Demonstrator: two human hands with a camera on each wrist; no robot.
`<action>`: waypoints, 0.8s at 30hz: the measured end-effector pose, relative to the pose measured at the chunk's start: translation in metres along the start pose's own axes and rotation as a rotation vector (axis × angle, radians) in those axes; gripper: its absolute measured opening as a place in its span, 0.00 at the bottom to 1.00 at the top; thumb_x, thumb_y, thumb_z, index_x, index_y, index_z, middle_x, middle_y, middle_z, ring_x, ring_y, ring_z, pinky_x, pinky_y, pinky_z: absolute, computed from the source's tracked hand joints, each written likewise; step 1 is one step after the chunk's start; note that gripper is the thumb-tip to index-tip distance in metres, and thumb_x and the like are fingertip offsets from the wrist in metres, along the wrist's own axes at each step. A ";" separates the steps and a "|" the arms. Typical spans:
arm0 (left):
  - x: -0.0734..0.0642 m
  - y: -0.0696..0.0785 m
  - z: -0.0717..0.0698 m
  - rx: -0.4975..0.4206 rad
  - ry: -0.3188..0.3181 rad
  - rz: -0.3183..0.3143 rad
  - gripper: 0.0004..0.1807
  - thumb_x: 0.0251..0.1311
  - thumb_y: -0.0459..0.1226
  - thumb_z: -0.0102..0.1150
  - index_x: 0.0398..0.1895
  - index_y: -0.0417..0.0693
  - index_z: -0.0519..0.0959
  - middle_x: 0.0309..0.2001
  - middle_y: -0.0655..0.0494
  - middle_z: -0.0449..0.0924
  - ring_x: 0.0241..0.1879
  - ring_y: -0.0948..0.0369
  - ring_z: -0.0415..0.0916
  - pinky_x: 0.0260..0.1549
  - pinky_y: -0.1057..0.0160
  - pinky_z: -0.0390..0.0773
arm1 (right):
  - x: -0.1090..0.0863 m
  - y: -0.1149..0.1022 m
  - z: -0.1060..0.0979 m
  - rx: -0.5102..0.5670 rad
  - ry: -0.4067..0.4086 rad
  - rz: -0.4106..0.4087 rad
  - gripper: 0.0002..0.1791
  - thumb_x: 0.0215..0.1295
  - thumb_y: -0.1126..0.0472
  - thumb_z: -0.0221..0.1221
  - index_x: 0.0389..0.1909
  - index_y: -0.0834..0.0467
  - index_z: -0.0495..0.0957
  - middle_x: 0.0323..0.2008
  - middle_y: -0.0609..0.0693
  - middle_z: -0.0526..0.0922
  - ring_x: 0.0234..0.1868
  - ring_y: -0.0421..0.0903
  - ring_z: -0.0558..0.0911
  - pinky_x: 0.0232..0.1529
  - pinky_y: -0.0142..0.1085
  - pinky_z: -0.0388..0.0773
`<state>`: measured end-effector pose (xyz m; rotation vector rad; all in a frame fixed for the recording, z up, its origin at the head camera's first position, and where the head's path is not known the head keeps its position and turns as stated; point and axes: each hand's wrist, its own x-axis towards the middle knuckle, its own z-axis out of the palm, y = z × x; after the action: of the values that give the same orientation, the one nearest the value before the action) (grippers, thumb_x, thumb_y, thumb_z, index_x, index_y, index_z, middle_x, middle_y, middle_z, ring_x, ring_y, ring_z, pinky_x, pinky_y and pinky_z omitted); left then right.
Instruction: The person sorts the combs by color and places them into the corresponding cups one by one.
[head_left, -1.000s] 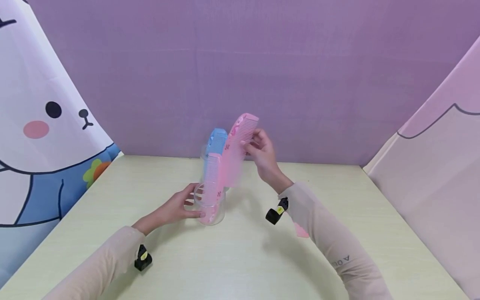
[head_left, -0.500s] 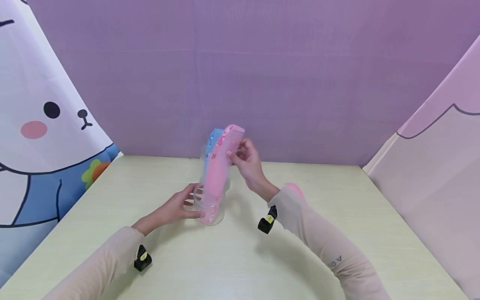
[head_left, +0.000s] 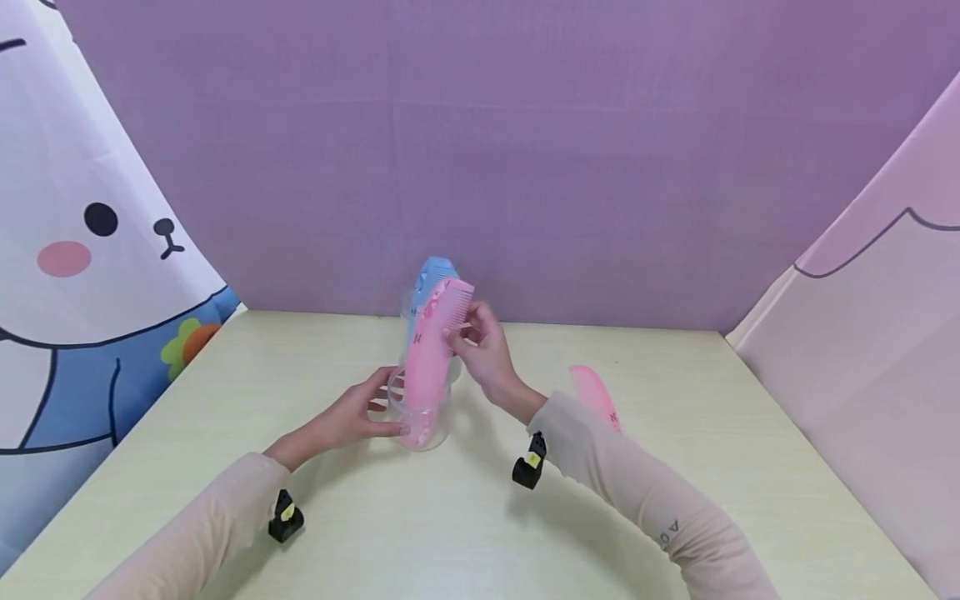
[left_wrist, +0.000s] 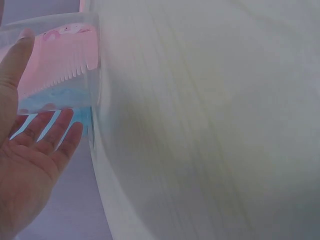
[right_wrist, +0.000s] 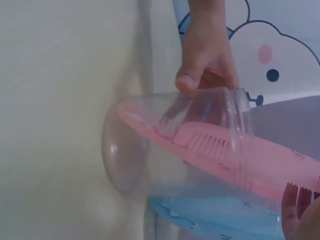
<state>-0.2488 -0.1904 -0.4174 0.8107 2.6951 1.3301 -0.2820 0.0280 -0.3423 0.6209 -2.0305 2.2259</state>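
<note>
In the head view my left hand [head_left: 348, 417] holds a clear plastic cup [head_left: 442, 423] from its left side, thumb in front and fingers behind. A pink comb stands inside this cup, its lower end [head_left: 420, 432] showing through the wall. My right hand [head_left: 486, 354] pinches a second pink comb [head_left: 427, 362] by its toothed edge. In the right wrist view, the rounded lower end of that held comb [right_wrist: 192, 131] is inside the cup, beside the other comb. A blue comb [head_left: 435, 271] leans in another clear cup [head_left: 456, 371] just behind.
Another pink comb [head_left: 595, 396] lies on the pale table [head_left: 465, 525] to the right, partly behind my right sleeve [head_left: 637, 467]. A purple cloth backdrop [head_left: 540, 183] rises at the table's far edge. Printed cartoon cloth [head_left: 127, 275] hangs at the left.
My right hand has moved left and down, lowering the held pink comb into the front cup. The comb on the table shows more from behind the sleeve. My left hand has stayed put.
</note>
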 end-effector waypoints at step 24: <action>-0.002 0.017 0.000 0.008 -0.002 -0.020 0.41 0.48 0.37 0.67 0.63 0.41 0.56 0.57 0.37 0.68 0.51 0.44 0.72 0.48 0.48 0.77 | -0.012 0.014 0.002 -0.121 0.024 0.046 0.18 0.53 0.76 0.58 0.45 0.65 0.69 0.42 0.61 0.75 0.36 0.44 0.76 0.33 0.33 0.82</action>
<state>-0.2395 -0.1826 -0.4049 0.7830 2.7015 1.3152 -0.2754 0.0272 -0.3592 0.5393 -2.1694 2.1036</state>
